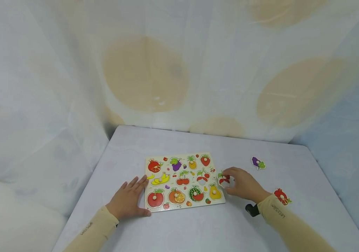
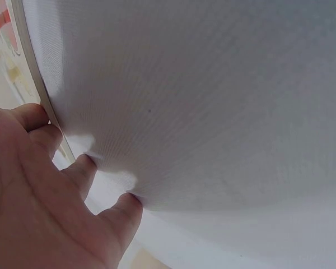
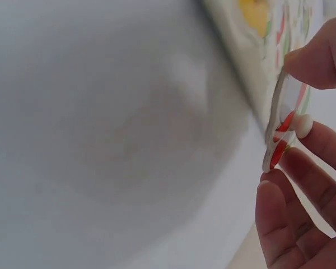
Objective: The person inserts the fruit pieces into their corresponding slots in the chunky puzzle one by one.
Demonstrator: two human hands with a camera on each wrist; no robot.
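A fruit knob puzzle board [image 1: 179, 207] lies on the table. My left hand [image 1: 130, 199] rests at its left edge, fingers spread, thumb by the lower left corner. In the left wrist view, fingertips [image 2: 35, 115] touch the board's edge. Just off the board's right edge, my right hand [image 1: 245, 183] pinches a red and white fruit puzzle piece with green leaves [image 1: 223, 179]. The right wrist view shows that piece [image 3: 283, 120] held edge-on between thumb and fingers, its white knob beside a finger. A similar red and white fruit picture [image 1: 202, 179] is on the board.
A purple fruit piece with green leaves [image 1: 258, 162] lies loose at the back right. A pomegranate piece [image 1: 281, 196] lies near the right forearm. The white-covered table [image 1: 192, 232] ends at a draped curtain [image 1: 217, 98] behind.
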